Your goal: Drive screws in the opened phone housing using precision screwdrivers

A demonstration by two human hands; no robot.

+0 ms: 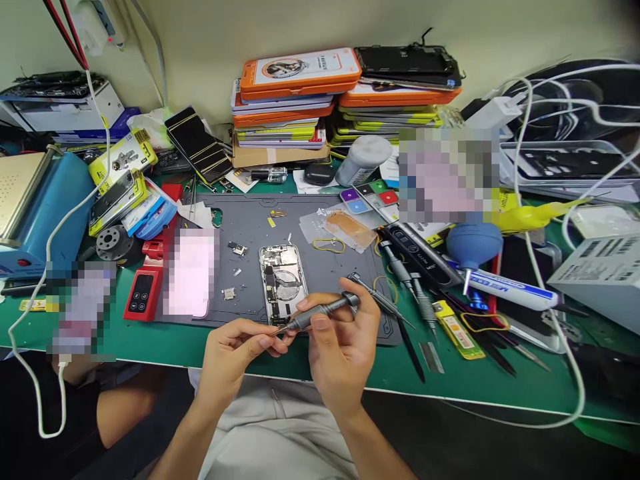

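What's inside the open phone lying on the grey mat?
Shiny metal parts, a dark block and a round ring show inside the open phone. Its near end is hidden behind the screwdriver, the left hand and the right hand.

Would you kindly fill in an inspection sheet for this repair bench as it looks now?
Surface: green bench top with grey mat, both crowded.
Job's things: opened phone flat on the mat; screwdriver held over its lower end.
Clutter: spare screwdrivers, blue blower, stacked boxes at the back.
Hands: right hand grips the screwdriver handle; left hand pinches its tip.
Cables: white cable loops across the right side; a second cable hangs off the left edge.
Surroundings: pale wall behind; blue machine at left.
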